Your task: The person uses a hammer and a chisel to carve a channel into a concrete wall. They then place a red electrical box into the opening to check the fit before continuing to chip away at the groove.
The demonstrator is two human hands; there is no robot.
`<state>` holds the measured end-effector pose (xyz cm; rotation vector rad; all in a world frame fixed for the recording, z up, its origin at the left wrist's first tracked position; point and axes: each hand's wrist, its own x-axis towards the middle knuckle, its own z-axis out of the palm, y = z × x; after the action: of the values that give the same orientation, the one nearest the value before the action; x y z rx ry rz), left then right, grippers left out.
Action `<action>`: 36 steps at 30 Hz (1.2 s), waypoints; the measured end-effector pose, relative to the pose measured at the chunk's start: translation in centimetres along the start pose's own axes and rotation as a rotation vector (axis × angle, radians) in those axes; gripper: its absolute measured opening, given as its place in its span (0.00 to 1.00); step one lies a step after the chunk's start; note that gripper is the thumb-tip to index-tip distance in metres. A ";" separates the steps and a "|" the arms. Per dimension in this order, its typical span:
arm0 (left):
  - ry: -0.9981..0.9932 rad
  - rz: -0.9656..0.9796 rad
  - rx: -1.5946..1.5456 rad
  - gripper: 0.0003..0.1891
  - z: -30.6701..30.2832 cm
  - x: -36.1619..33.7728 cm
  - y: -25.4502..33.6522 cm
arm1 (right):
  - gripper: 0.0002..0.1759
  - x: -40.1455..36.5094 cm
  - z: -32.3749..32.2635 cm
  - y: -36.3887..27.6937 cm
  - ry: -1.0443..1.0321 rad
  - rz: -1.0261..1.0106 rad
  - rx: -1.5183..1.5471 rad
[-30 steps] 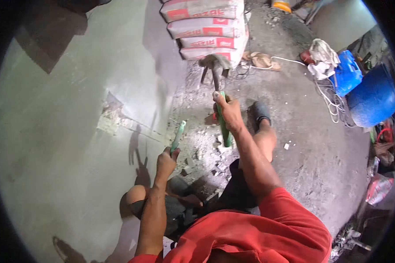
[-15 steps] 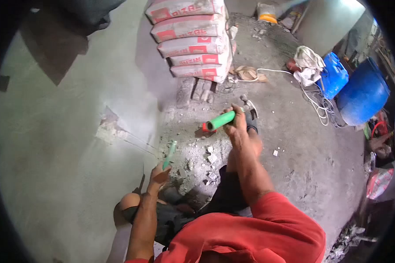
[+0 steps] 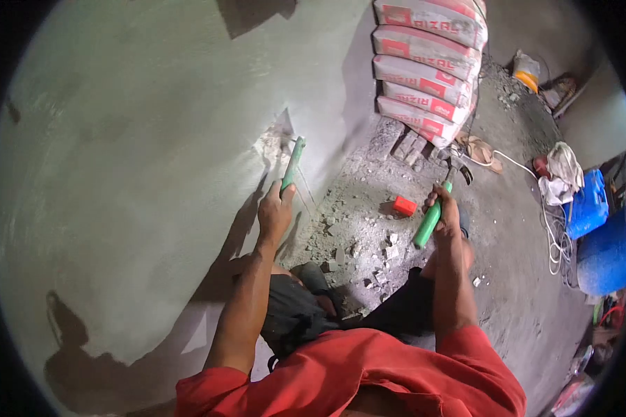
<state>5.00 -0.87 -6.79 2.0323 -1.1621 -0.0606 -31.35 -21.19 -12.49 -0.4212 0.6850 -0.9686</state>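
My left hand [image 3: 277, 214] is closed around a green chisel [image 3: 294, 163], which points up from my fist. Its far end overlaps the edge of a chipped hole [image 3: 268, 147] in the smooth grey wall. Two thin scored lines run from that hole down toward the floor. In my right hand [image 3: 449, 208] is a claw hammer [image 3: 428, 226], gripped by its green handle close to the metal head, the handle's butt toward me. The hammer is over the floor, well apart from the chisel. A small red box [image 3: 404, 206] lies on the floor left of the hammer.
Broken chunks and dust [image 3: 379, 257] cover the floor between my legs. Stacked cement bags [image 3: 428, 69] stand against the wall ahead. To the right are a white cable [image 3: 551, 229], a blue jerrycan [image 3: 588, 203] and a blue drum [image 3: 607, 257].
My left hand has raised the chisel from low by the wall's foot to the chipped hole. My right hand has turned the hammer, its butt now pointing down. The view has swung left.
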 end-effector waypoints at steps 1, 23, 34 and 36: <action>0.074 0.054 0.045 0.20 -0.2 0.7 -0.3 | 0.09 -0.3 0.2 0.6 -0.016 -0.003 -0.083; 0.039 -0.087 -0.115 0.23 2.6 2.5 -1.3 | 0.17 -8.7 9.1 6.1 -0.134 -0.416 -0.944; 0.028 -0.066 0.000 0.26 1.7 3.3 -2.1 | 0.28 -7.6 14.7 8.2 -0.427 -0.942 -0.870; 0.026 -0.063 0.018 0.26 1.6 3.3 -1.9 | 0.27 -7.5 15.1 9.3 -0.456 -0.910 -0.844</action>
<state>7.66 -3.77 -8.10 2.0792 -1.0855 -0.0550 -18.07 -9.59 -4.74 -1.7491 0.4376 -1.3226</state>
